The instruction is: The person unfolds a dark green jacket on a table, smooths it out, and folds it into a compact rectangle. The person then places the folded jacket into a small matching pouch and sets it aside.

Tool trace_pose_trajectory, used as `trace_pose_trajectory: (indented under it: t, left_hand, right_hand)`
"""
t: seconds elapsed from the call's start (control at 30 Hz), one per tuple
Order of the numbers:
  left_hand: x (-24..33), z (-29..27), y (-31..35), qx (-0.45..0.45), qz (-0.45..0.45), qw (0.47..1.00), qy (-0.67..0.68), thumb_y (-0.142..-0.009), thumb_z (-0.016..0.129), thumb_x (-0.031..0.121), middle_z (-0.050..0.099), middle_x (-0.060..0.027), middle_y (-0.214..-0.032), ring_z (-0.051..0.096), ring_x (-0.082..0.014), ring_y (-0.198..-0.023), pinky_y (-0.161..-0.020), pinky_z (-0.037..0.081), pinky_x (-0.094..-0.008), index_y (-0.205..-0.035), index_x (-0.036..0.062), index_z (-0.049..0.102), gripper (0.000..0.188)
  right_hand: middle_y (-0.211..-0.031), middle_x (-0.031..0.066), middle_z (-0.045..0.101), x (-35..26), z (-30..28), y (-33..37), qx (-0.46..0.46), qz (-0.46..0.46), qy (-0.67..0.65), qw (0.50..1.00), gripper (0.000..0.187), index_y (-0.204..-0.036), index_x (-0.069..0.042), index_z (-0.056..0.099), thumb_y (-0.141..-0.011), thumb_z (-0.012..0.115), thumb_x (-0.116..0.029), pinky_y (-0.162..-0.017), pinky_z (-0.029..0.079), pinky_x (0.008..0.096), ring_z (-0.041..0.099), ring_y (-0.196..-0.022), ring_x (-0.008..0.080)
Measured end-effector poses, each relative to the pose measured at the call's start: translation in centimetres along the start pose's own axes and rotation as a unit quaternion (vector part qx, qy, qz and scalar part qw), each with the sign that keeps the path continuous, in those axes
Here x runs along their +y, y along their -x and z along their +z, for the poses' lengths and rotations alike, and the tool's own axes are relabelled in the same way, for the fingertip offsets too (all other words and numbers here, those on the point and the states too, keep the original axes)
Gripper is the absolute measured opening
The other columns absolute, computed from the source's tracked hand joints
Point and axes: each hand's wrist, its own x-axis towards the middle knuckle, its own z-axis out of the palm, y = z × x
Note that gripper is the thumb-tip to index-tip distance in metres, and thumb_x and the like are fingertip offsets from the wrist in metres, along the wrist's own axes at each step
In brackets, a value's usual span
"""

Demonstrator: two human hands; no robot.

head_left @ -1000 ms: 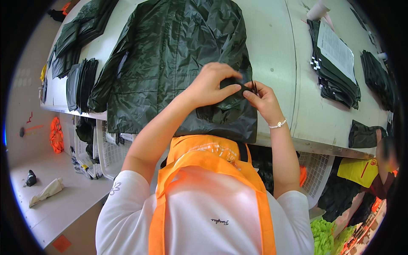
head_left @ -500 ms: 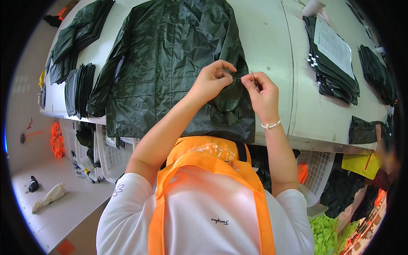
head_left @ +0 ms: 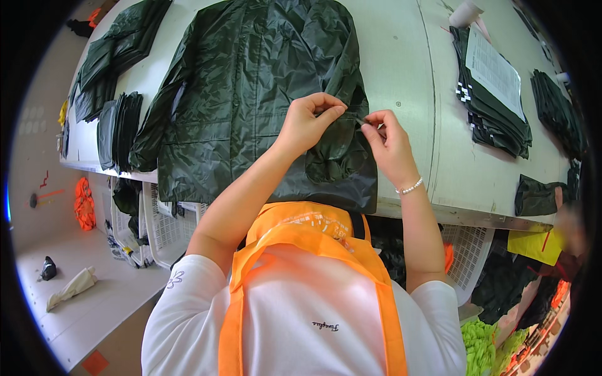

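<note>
A shiny dark green jacket (head_left: 210, 106) lies front up on the table, its lower hem towards me. Over its right side, by the sleeve and a pocket-like flap, both my hands work close together. My left hand (head_left: 307, 123) is closed, thumb and forefinger pinching at the dark fabric of the sleeve. Just to its right, my right hand (head_left: 392, 145) is pinched too, its fingertips at the sleeve's edge. What sits between those fingers is too small to make out. A beaded bracelet circles that wrist.
Stacks of folded dark garments (head_left: 128, 44) lie at the left. At the right, another stack (head_left: 495, 128) has a printed sheet (head_left: 494, 69) on top, with a white roll (head_left: 465, 14) behind. White baskets (head_left: 169, 232) stand below the table edge. A blurred hand (head_left: 572, 229) shows at far right.
My right hand has turned slightly and its wrist has shifted right; the thin dark tool seen between its fingers no longer shows clearly. My left fingertips have closed together. The jacket shifted slightly.
</note>
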Motion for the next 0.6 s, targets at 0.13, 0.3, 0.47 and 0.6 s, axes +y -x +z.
trace_pose_trajectory:
  t: [0.13, 0.3, 0.47, 0.6]
  left_hand:
    - [-0.2, 0.1, 0.0, 0.012, 0.003, 1.000, 0.017, -0.087, 0.064, 0.009, 0.069, -0.0069, -0.089, 0.062, -0.0100, -0.083, -0.076, 0.048, -0.0231, -0.093, -0.0023, 0.065, 0.013]
    - [-0.2, 0.0, -0.1, -0.002, 0.000, 1.000, 0.012, -0.087, 0.064, 0.010, 0.069, -0.0065, -0.088, 0.062, -0.0096, -0.082, -0.074, 0.048, -0.0230, -0.093, -0.0014, 0.066, 0.014]
    - [-0.3, -0.3, -0.1, -0.003, -0.007, 1.000, 0.025, -0.087, 0.064, 0.011, 0.068, -0.0060, -0.091, 0.061, -0.0088, -0.082, -0.075, 0.047, -0.0219, -0.094, -0.0010, 0.064, 0.013]
    - [0.1, -1.2, 0.5, -0.005, -0.030, 0.995, 0.097, -0.089, 0.062, 0.011, 0.066, -0.0073, -0.101, 0.060, -0.0089, -0.089, -0.080, 0.046, -0.0216, -0.094, -0.0002, 0.062, 0.013]
  right_hand:
    - [-0.087, 0.0081, 0.061, 0.0, 1.0, 0.0, -0.003, -0.034, -0.007, 0.999, 0.015, -0.094, -0.002, 0.054, -0.086, 0.064, -0.011, -0.069, 0.049, 0.0275, 0.061, -0.076, 0.0176]
    - [-0.086, 0.0082, 0.060, 0.0, 1.4, -0.4, 0.008, -0.073, 0.028, 0.997, 0.015, -0.093, -0.002, 0.055, -0.085, 0.065, -0.009, -0.067, 0.050, 0.0274, 0.062, -0.073, 0.0178]
    - [-0.091, 0.0027, 0.060, 1.0, 1.6, -0.6, 0.042, -0.065, -0.068, 0.995, 0.020, -0.094, -0.004, 0.057, -0.080, 0.070, -0.009, -0.060, 0.045, 0.0226, 0.053, -0.068, 0.0089]
    - [-0.084, -0.0016, 0.054, 1.8, -0.5, -1.3, -0.122, 0.044, -0.075, 0.989, 0.027, -0.095, -0.003, 0.056, -0.075, 0.074, -0.008, -0.054, 0.032, 0.0196, 0.036, -0.062, 0.0063]
